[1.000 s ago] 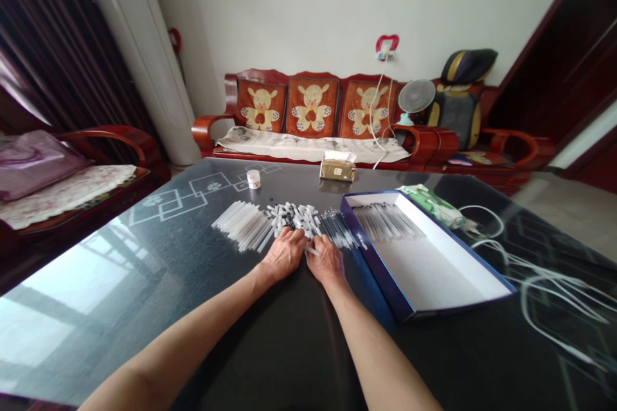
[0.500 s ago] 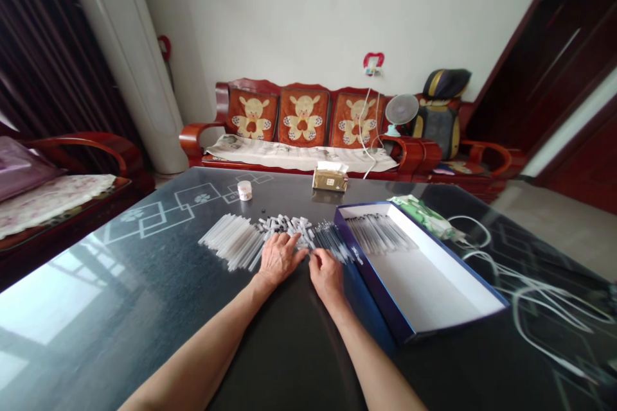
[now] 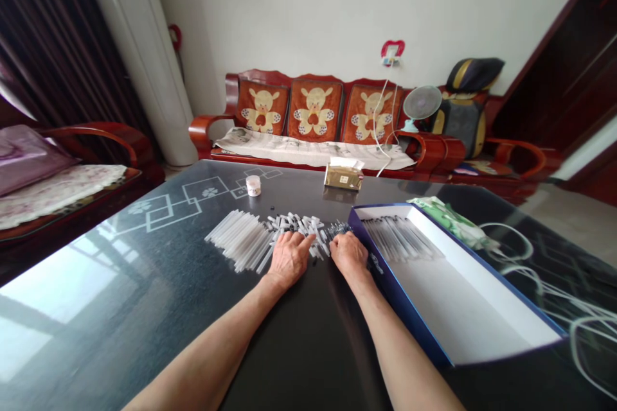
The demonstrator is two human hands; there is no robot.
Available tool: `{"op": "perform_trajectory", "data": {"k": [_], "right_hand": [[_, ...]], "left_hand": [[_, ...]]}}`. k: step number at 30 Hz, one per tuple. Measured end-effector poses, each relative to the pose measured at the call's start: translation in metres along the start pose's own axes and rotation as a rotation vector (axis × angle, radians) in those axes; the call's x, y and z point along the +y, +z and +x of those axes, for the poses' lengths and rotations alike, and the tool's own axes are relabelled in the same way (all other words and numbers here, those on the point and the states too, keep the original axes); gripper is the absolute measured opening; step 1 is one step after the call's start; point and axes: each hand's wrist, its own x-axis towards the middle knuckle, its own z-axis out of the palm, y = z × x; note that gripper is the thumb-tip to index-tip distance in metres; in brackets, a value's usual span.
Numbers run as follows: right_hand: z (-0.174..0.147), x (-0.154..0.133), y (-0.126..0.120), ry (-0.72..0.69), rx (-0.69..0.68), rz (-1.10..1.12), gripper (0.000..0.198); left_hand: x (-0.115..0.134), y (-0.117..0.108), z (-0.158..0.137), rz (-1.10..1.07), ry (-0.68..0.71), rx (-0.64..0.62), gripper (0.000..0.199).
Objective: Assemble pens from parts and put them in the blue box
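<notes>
Left hand (image 3: pixel 290 255) at short white plastic pieces (image 3: pixel 308 225), right hand (image 3: pixel 348 252) at thin dark rods (image 3: pixel 339 227), cannot tell either grip's closure

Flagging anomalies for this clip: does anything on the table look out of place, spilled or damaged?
One small dark piece lies alone just beyond the jumbled heap of white pieces, so it looks stray. No damage is evident.

The tubes (image 3: pixel 238 241) mid-frame are cloudy white; the box (image 3: pixel 463 311) at right is dark blue outside, white inside; upper-centre cushions (image 3: pixel 315 109) are orange with cream animal patterns.
</notes>
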Motion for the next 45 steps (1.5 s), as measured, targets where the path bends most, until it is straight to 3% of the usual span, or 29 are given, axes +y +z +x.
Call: {"op": "perform_trajectory", "data": {"k": [6, 10, 12, 14, 18, 22, 26, 30, 38, 45], "right_hand": [[0.012, -0.01, -0.004, 0.09, -0.122, 0.005, 0.022], [0.014, -0.008, -0.014, 0.074, -0.006, 0.088, 0.024], [0.014, -0.004, -0.016, 0.075, 0.102, 0.355, 0.022], [0.012, -0.002, -0.013, 0.104, 0.132, 0.821, 0.018], [0.005, -0.001, -0.004, 0.097, -0.125, 1.699, 0.03], [-0.001, -0.004, 0.002, 0.113, -0.287, 2.012, 0.036], [-0.001, -0.007, 0.01, 0.174, -0.263, 2.112, 0.024], [0.001, -0.008, 0.019, 0.187, -0.201, 2.11, 0.028], [-0.002, -0.009, 0.023, 0.113, -0.186, 1.95, 0.037], [-0.003, -0.01, 0.028, 0.041, -0.187, 1.774, 0.04]], "left_hand": [[0.002, -0.001, 0.001, -0.018, 0.001, 0.055, 0.029], [0.001, -0.001, 0.0, -0.029, -0.016, 0.101, 0.028], [0.0, -0.001, 0.0, -0.036, -0.028, 0.125, 0.028], [-0.001, -0.001, 0.0, -0.041, -0.037, 0.146, 0.026], [-0.001, -0.001, 0.0, -0.046, -0.042, 0.179, 0.024], [-0.002, 0.0, 0.0, -0.048, -0.055, 0.203, 0.024], [-0.002, 0.001, 0.0, -0.03, -0.063, 0.204, 0.026], [-0.004, 0.001, 0.0, -0.025, -0.091, 0.195, 0.027], [-0.004, 0.001, -0.002, -0.038, -0.135, 0.174, 0.029], [-0.003, -0.002, -0.001, -0.046, -0.073, 0.121, 0.03]]}}
